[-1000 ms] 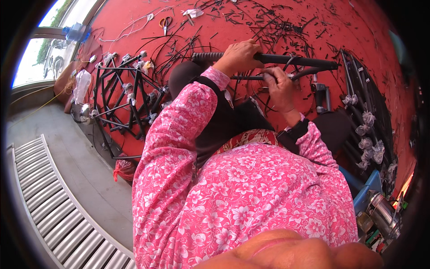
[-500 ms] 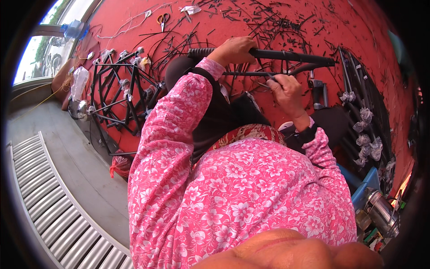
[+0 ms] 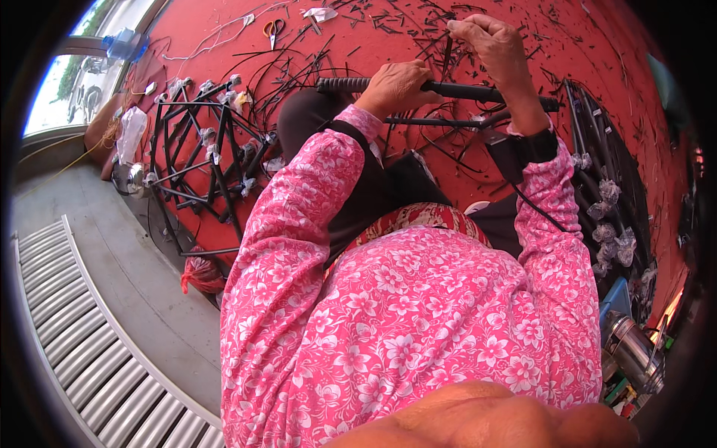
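A black tubular frame (image 3: pixel 470 91) lies across my lap, with a ribbed section (image 3: pixel 340 85) at its left end. My left hand (image 3: pixel 397 88) is wrapped over its thick upper tube, near the ribbed part. A thinner tube (image 3: pixel 429 122) runs below it. My right hand (image 3: pixel 494 48) is raised beyond the frame, thumb and fingers pinched together. A dark strip shows just below its fingertips; whether it is held or lies on the floor I cannot tell. My right wrist and forearm cover part of the frame's right end.
Black strips and offcuts (image 3: pixel 478 45) litter the red floor (image 3: pixel 358 45). Scissors (image 3: pixel 273 31) lie at the far left. More black frames with plastic-wrapped ends (image 3: pixel 213 149) stand at left; wrapped tubes (image 3: pixel 609 164) are stacked at right. A roller conveyor (image 3: pixel 97 336) is near left, a metal flask (image 3: pixel 635 347) near right.
My right hand has left the thinner tube and risen up and away, past the thick tube. My left hand has shifted slightly right, still gripping the frame.
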### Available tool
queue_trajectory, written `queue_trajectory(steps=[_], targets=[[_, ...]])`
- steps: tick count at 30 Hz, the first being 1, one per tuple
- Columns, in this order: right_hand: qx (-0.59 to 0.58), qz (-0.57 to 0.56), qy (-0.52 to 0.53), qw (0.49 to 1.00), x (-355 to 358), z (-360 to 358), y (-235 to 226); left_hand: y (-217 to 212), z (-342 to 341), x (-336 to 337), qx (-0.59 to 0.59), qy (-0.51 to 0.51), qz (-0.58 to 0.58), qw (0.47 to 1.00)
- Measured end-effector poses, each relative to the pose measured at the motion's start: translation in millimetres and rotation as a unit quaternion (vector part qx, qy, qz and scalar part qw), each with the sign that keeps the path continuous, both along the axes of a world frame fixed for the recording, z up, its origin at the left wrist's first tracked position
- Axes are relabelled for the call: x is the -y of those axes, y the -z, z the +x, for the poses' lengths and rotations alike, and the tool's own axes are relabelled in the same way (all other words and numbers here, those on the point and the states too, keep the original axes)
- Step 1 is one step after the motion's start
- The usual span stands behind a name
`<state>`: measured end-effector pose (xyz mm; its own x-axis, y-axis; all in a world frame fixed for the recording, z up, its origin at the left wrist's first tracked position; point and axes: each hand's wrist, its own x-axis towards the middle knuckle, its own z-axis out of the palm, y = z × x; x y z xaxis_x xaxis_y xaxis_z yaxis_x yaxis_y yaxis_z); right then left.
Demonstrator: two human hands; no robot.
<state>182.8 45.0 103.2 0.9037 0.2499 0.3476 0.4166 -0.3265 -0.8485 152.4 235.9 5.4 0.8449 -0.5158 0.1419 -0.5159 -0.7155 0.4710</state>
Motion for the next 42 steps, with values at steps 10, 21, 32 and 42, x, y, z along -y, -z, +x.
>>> queue_trajectory(steps=[10, 21, 32, 42], targets=[[0.362, -0.284, 0.221, 0.86, 41.1, -34.2, -39.3, 0.1, 12.9, -0.9, -0.133, -0.02, -0.019, 0.991], [-0.462, -0.026, -0.229, 0.856, -26.5, -124.2, 78.7, 23.7, 41.3, -0.5, -0.164, 0.047, -0.113, 0.979], [0.097, -0.368, 0.132, 0.915, 10.0, -48.0, 80.1, 63.7, 66.6, -2.6, 0.119, 0.224, -0.057, 0.966], [-0.481, -0.179, -0.141, 0.847, 21.9, 51.6, 95.3, 25.1, 41.1, 6.6, -0.194, -0.022, -0.116, 0.974]])
